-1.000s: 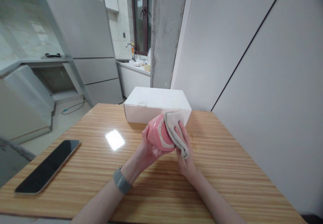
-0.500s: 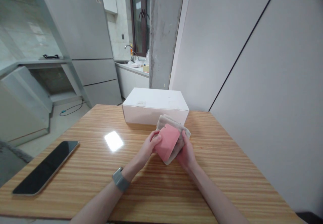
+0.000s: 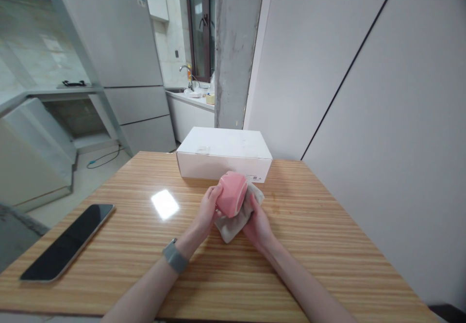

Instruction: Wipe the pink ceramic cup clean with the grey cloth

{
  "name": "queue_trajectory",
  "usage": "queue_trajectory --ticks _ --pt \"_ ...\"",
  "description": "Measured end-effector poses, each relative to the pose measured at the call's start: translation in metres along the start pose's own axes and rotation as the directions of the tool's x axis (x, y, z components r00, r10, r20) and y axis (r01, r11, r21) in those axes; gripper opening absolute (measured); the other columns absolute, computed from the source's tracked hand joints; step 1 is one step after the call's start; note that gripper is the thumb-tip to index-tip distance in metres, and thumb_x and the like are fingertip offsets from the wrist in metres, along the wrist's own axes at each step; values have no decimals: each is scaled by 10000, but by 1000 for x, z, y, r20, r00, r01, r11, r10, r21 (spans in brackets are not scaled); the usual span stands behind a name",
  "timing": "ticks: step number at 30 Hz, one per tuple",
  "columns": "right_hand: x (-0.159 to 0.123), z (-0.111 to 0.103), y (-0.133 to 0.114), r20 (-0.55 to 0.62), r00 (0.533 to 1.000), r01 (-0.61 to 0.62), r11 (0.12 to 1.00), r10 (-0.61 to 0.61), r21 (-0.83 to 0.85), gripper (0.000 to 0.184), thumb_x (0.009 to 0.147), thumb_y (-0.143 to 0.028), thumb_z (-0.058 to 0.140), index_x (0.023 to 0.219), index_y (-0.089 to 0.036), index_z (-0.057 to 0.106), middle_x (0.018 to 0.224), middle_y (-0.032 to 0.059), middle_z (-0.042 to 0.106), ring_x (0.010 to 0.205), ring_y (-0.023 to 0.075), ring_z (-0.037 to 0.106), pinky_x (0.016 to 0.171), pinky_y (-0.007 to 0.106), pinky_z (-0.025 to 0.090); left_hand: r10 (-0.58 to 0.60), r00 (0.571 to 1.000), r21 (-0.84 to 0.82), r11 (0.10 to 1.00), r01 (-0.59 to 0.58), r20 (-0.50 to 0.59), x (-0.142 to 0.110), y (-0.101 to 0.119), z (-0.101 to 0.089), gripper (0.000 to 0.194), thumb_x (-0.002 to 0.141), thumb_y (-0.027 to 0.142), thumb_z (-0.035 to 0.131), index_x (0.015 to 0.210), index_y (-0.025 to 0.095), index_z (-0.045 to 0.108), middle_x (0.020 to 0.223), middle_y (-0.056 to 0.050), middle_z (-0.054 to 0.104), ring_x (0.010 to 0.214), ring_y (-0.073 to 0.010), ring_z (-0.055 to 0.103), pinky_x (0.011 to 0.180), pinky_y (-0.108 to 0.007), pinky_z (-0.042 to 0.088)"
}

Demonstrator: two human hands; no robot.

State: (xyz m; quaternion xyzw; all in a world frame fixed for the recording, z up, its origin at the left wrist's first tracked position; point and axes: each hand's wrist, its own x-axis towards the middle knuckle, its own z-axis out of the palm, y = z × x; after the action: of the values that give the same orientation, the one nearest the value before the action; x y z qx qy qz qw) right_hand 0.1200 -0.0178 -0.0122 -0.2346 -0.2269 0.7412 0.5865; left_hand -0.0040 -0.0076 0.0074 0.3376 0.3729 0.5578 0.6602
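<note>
My left hand [image 3: 210, 205] is closed on the near left side of a small pink bowl [image 3: 232, 195] with rounded corners, held tilted above the table. A pale curved edge shows along the bowl's right side. My right hand [image 3: 259, 223] is wrapped round a folded grey-beige cloth [image 3: 233, 227], which lies against the right side and underside of the bowl. Part of the cloth hangs below the bowl, between my hands. The right fingers are partly hidden behind the cloth.
Behind my hands a white box [image 3: 225, 143] stands on the wood-grain table [image 3: 320, 245]. A black-screened phone [image 3: 69, 243] lies at the left. A white wall rises on the right; a fridge [image 3: 112, 37] and a sink counter [image 3: 192, 102] stand farther back.
The pink bowl has turned, so its rounded side and pale edge now show. Both hands have shifted slightly left with the bowl and cloth. The cloth has slid lower behind the bowl.
</note>
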Motion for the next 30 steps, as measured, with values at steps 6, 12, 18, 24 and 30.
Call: queue_trajectory --ticks 6,12,18,24,30 --pt "-3 1 -2 80 990 -123 992 120 33 360 870 -464 510 1075 -199 641 1094 57 703 1093 226 609 1005 411 418 107 989 8 994 -106 -104 1 0 5 502 678 484 726 1001 190 476 807 -10 628 669 -126 601 586 -236 481" --pt "-2 0 -9 90 977 -203 976 196 84 375 943 -396 360 1118 -192 621 1110 42 699 1087 200 609 1033 402 391 207 970 72 977 -199 -129 3 3 2 534 664 430 750 1053 209 458 914 -43 651 782 -168 639 682 -284 491" --pt "-5 1 -20 173 951 -263 965 255 22 428 956 -408 295 1128 -177 612 1124 93 687 1155 219 565 1027 475 385 348 930 263 914 -309 -117 2 10 1 590 573 302 821 1041 203 476 1064 -77 628 957 -191 614 819 -301 476" --pt "-3 -3 -20 151 966 -215 977 212 3 387 935 -416 362 1085 -190 639 1075 78 708 1128 220 587 1029 461 389 463 881 393 831 -393 -98 -4 12 3 735 496 264 859 1135 243 496 1133 -69 610 1012 -223 598 853 -334 473" --pt "-5 4 -29 36 991 -133 991 132 20 390 937 -404 352 1096 -199 642 1077 55 711 1137 214 586 1038 430 395 458 883 391 835 -387 -105 -8 17 1 804 456 233 870 1182 262 527 1196 -68 590 1101 -254 557 930 -367 439"
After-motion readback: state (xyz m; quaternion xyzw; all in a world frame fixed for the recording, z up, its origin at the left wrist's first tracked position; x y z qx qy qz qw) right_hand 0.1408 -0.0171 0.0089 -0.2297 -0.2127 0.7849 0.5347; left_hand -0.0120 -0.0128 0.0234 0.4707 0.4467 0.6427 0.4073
